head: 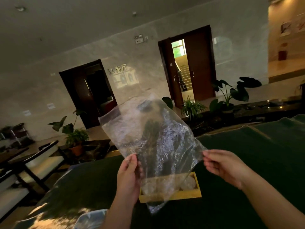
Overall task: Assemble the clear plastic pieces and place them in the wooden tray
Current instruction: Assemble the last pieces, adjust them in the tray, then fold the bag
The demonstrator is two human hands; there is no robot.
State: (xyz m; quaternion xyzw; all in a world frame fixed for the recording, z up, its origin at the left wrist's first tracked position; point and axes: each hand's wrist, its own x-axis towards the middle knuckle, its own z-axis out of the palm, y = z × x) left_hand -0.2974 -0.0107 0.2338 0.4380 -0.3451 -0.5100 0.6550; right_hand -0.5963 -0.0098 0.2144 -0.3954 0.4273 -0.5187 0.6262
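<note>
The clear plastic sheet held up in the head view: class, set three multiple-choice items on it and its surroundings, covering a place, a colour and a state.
1. Where is the wooden tray?
A. behind the sheet, on the table
B. on a chair
C. by the door

2. What colour is the tablecloth?
A. red
B. white
C. dark green

3. How is the clear plastic sheet held?
A. flat on the table
B. raised by both hands
C. rolled up

Answers: 1 A, the tray shows through the sheet's lower part; 2 C, the cloth is dark green; 3 B, left hand and right hand pinch its edges.

Hotel-style lobby: marble wall (148,63), hall sign (118,70) (Chinese), potted plants (74,134).
</note>
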